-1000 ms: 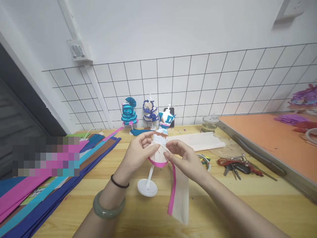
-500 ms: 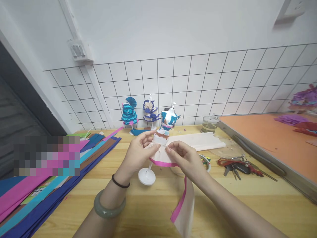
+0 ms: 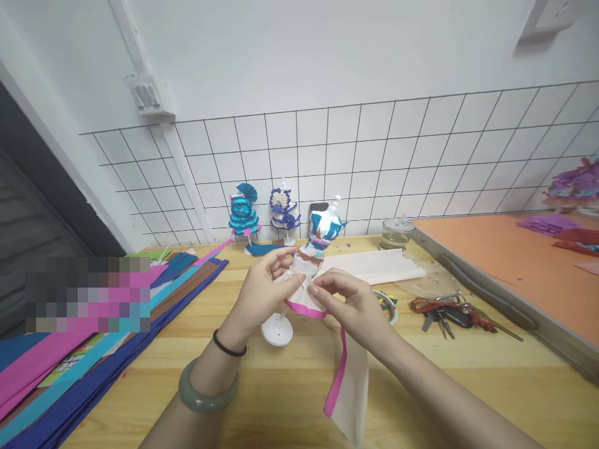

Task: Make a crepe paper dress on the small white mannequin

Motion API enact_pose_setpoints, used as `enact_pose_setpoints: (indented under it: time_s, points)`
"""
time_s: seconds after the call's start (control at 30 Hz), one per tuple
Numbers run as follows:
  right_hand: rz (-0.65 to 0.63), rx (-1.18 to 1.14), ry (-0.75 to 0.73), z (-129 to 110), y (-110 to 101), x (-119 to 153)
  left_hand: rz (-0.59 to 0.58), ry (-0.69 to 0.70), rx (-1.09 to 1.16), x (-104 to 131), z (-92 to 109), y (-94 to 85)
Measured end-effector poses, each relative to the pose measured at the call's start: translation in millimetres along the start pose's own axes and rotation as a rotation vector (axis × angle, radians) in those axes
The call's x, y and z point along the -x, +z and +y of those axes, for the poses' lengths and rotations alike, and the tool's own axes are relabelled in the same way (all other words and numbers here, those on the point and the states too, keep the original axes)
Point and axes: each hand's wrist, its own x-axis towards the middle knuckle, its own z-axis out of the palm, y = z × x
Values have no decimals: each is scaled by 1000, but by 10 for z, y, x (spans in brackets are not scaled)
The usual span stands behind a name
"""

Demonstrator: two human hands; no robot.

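A small white dress form [image 3: 322,226], dressed on top in blue and white paper, leans to the right above the table. Its round white base [image 3: 277,330] tips toward me. A cream paper strip with a pink edge [image 3: 354,380] wraps its lower body, and the loose end hangs down below my right hand. My left hand [image 3: 269,284] is closed around the form's lower body, its thumb pressing the strip. With thumb and fingertips, my right hand [image 3: 349,299] pinches the same strip close to the left thumb.
Two small paper-dressed forms [image 3: 244,212] stand at the wall. Coloured paper strips [image 3: 105,349] lie at left. A cream paper sheet [image 3: 374,267], a glass cup [image 3: 397,234], a tape roll [image 3: 390,308] and keys [image 3: 444,319] lie to the right, beside a raised orange board [image 3: 505,262].
The dress form's top has tilted further right. My right fingertips have moved slightly left and down, closer to the left thumb, drawing in the strip.
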Motion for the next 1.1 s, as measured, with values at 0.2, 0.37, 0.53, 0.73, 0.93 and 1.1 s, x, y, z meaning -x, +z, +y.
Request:
enact_pose_setpoints:
  time_s: [0.2, 0.37, 0.53, 0.73, 0.93, 1.1]
  points:
    - [16, -94, 46, 46, 1, -7, -3, 5, -19, 1, -6, -25]
    - [-4, 40, -86, -17, -23, -3, -5, 1, 4, 14, 1, -11]
    - [2, -15, 24, 8, -15, 1, -9, -19, 21, 4, 17, 17]
    - [55, -99, 131, 47, 6, -12, -16, -27, 36, 10, 29, 25]
    - [69, -119, 159, 33, 7, -13, -22, -38, 34, 25, 43, 38]
    - [64, -166, 187, 44, 15, -26, -32, -30, 39, 32, 31, 49]
